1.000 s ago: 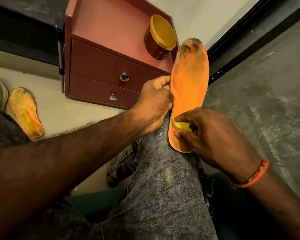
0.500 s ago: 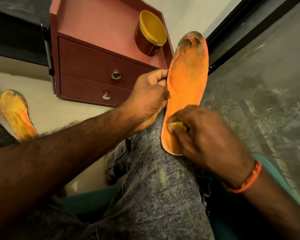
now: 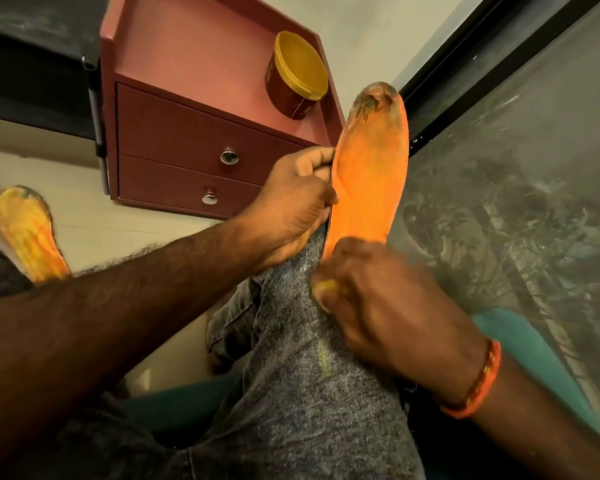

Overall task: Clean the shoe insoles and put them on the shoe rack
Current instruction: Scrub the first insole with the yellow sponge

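A smooth maroon drawer unit (image 3: 187, 143) stands behind a mottled grey-denim knee (image 3: 302, 341). On the knee rests a long orange insole (image 3: 369, 174), toe grimy and frayed; left hand (image 3: 291, 209) pinches its edge, right hand (image 3: 378, 306) presses a small yellow cloth (image 3: 326, 285) at its heel.

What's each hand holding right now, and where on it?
The left hand grips the orange foam insole by its left edge, mid-length. The right hand pinches a small yellow wad at the heel.
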